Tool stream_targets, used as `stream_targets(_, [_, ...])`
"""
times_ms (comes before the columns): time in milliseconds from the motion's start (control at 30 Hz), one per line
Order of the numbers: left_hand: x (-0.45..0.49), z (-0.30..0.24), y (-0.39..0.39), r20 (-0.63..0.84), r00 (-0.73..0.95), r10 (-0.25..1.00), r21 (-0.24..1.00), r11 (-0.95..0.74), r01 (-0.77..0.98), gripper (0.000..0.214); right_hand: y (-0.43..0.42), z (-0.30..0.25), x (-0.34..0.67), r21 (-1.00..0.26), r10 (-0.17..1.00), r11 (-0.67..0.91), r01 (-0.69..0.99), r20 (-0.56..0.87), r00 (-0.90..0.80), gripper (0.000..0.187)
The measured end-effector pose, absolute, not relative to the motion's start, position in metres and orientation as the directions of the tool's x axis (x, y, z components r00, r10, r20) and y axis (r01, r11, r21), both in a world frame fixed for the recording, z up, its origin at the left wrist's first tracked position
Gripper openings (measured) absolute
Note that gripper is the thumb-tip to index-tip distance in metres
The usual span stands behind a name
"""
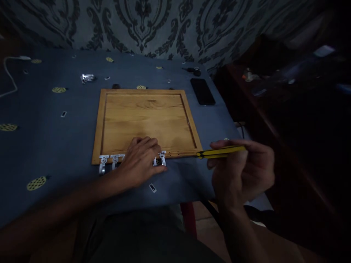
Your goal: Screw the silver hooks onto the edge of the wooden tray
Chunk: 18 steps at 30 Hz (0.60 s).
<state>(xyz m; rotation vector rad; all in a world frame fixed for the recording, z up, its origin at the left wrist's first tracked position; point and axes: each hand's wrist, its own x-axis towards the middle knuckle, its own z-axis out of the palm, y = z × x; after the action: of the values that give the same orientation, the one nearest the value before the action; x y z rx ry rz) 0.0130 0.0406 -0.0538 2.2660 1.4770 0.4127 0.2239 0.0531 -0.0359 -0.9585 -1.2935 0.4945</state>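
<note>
A framed wooden panel [148, 117], likely a cabinet door, lies flat on the table. Along its near edge sit several silver metal hinges, among them a left-end hinge [103, 164] and one beside it [115, 160]. My left hand [142, 159] rests over this edge, fingers on the wood, thumb and fingers closed around another hinge [162, 159]; its palm hides part of the row. In my right hand [242, 170], off the panel's near right corner, is a yellow and black screwdriver [222, 151], pointing left toward the edge. Its tip is too dark to make out.
A loose silver hinge [87, 78] lies at the back left of the blue patterned table [55, 146]. Right of the panel are a black phone [203, 91] and some keys [193, 70]. A white cable [11, 73] runs at far left. Behind stands a patterned wall [142, 29].
</note>
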Motion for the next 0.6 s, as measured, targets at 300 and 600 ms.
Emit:
stream_targets(300, [0.013, -0.052, 0.042, -0.008, 0.398, 0.918, 0.478, -0.346, 0.807, 0.037, 0.056, -0.046, 0.21, -0.787, 0.767, 0.587, 0.19, 0.616, 0.179, 0.013])
stream_targets(600, [0.014, -0.051, 0.042, -0.036, 0.395, 0.918, 0.474, -0.333, 0.815, 0.036, 0.057, -0.045, 0.208, -0.78, 0.768, 0.582, 0.231, 0.62, 0.158, 0.015])
